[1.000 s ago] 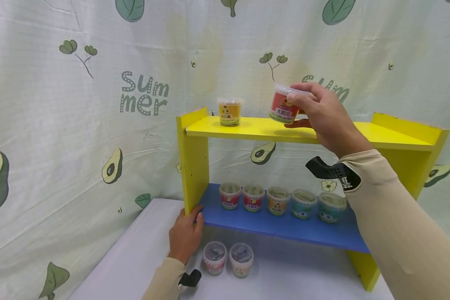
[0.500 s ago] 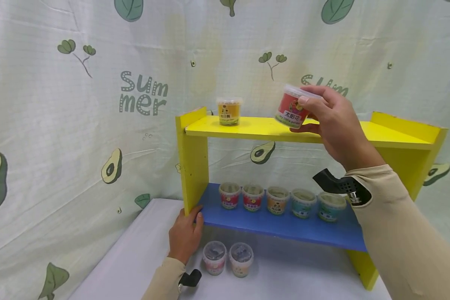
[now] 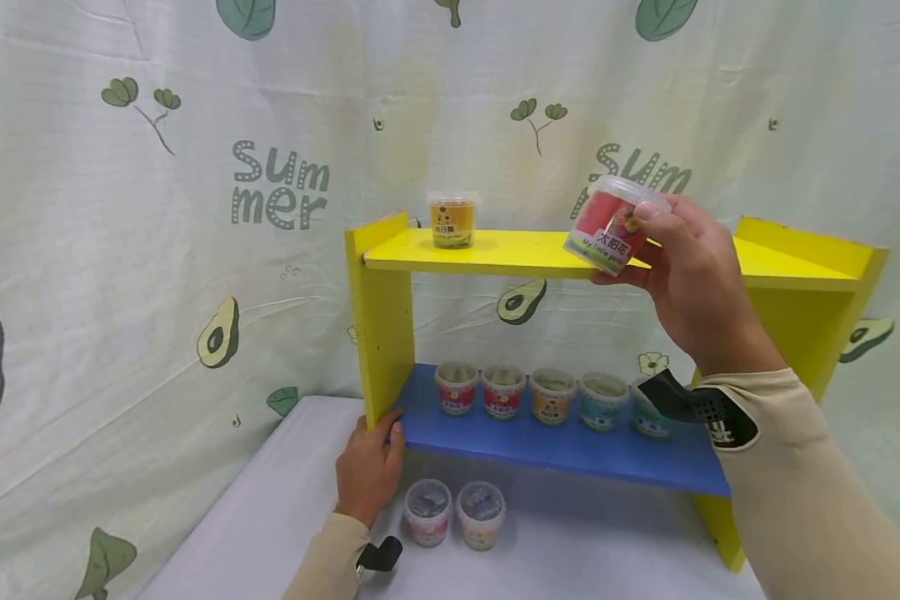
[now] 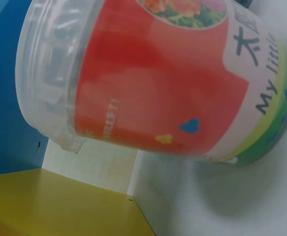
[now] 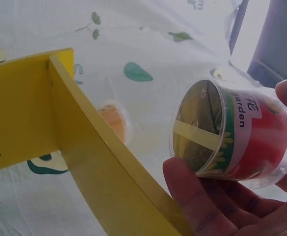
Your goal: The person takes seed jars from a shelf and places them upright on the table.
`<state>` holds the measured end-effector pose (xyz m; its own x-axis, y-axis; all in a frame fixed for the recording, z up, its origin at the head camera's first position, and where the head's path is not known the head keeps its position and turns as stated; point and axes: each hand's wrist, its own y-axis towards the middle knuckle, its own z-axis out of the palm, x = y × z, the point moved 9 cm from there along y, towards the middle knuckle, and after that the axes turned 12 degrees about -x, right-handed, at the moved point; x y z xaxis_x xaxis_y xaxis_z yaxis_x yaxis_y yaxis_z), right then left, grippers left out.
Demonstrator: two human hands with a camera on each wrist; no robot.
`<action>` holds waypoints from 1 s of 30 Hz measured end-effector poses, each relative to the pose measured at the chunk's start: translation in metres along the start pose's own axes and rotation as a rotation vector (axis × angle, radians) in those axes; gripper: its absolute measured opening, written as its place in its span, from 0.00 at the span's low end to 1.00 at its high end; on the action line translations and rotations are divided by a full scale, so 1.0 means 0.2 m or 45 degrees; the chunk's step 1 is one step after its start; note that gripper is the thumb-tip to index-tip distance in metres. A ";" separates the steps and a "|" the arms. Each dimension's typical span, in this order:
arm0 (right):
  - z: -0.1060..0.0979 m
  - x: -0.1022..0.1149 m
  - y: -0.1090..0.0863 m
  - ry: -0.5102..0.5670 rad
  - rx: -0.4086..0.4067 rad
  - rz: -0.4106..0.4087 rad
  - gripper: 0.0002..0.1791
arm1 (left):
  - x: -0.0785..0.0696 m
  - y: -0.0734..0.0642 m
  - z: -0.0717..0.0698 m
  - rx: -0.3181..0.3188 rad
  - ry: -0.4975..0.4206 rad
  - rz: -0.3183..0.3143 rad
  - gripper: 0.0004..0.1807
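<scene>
In the head view my right hand (image 3: 693, 275) grips a clear plastic tub with a red flower label (image 3: 607, 223), tilted in front of the upper yellow board. The right wrist view shows the tub's transparent base (image 5: 197, 125), with dark contents inside and fingers curled beneath. My left hand (image 3: 369, 468) holds the lower front corner of the shelf unit (image 3: 385, 333), beside its yellow left panel. Close to that hand, two lidded tubs stand on the white table, one pinkish (image 3: 427, 515), one pale orange (image 3: 482, 518). A red-labelled tub (image 4: 163, 83) fills the left wrist view.
One orange-labelled tub (image 3: 452, 222) stands on the upper yellow board (image 3: 525, 250), left side. Several tubs in red, orange and teal line the blue lower board (image 3: 480, 437). A printed curtain (image 3: 157, 250) hangs behind the unit, and the white table (image 3: 270, 500) lies below.
My right hand has carried the red-labelled tub rightward and nearer to me, tilting it further. The left hand stays at the shelf corner. The head view has shifted slightly.
</scene>
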<state>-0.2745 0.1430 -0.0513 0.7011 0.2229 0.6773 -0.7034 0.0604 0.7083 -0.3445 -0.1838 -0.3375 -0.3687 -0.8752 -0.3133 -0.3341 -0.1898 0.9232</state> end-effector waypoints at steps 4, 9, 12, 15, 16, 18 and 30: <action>0.00 -0.03 -0.05 -0.043 0.039 0.017 0.21 | 0.01 0.00 0.00 0.004 0.007 -0.014 0.16; 0.00 -0.06 -0.12 -0.076 0.058 0.006 0.20 | 0.01 -0.01 0.00 0.015 0.002 -0.012 0.16; 0.00 -0.08 -0.16 -0.102 0.082 0.015 0.20 | 0.01 -0.01 0.00 0.008 -0.008 -0.010 0.16; 0.00 -0.10 -0.21 -0.137 0.123 0.018 0.19 | 0.01 -0.01 0.00 0.015 -0.003 -0.020 0.16; 0.00 -0.11 -0.23 -0.149 0.137 0.022 0.19 | 0.01 -0.01 0.00 0.019 0.000 -0.026 0.16; 0.00 -0.13 -0.26 -0.167 0.164 0.018 0.19 | 0.01 -0.01 0.00 0.026 0.006 -0.033 0.16; -0.06 -0.33 -0.48 -0.313 0.182 0.148 0.20 | 0.00 0.00 0.00 -0.001 -0.016 -0.003 0.16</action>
<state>-0.2556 0.1346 -0.1669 0.6363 -0.0230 0.7711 -0.7693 -0.0934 0.6320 -0.3437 -0.1840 -0.3373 -0.3790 -0.8688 -0.3186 -0.3347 -0.1923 0.9225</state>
